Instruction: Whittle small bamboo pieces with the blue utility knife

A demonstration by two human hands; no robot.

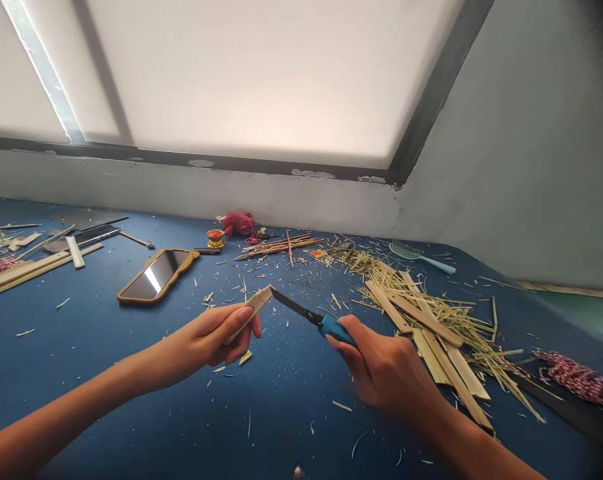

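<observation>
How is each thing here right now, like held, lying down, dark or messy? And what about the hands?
Left hand: closed around the wood piece
Wood piece: held up, slanted
Right hand: closed around the knife handle
Knife: blade out, pointing toward the wood piece
Phone: lying face up, screen dark
Brush: lying down
Wood strips: loosely piled
Rope at right: bundled
</observation>
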